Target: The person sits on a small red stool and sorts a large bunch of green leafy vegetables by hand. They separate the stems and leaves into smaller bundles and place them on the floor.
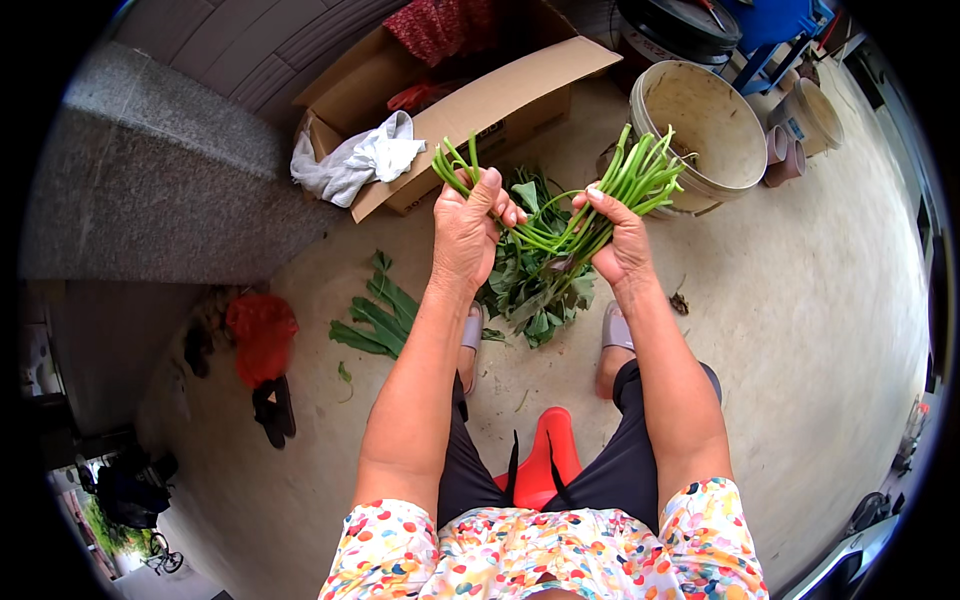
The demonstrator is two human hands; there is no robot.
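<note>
Green leafy stems are gripped in both of my hands, held up above the floor. My left hand [469, 225] is closed around a few stems [456, 163], their cut ends poking out above the thumb. A thicker bunch of stems [637, 172] sits in my right hand [616, 238], ends fanned up and to the right. Several thin stems span between the two hands. Beneath them, a heap of dark green leaves [536, 300] lies on the floor between my sandalled feet; which leaves belong to the held stems I cannot tell.
A cardboard box [517, 71] with cloths [367, 161] over its flap stands ahead, and a dirty white bucket [697, 124] at front right. Long flat leaves [382, 315] lie left. Further left are a red plastic bag [261, 334] and dark slippers [274, 412]. A red stool [544, 465] is below me.
</note>
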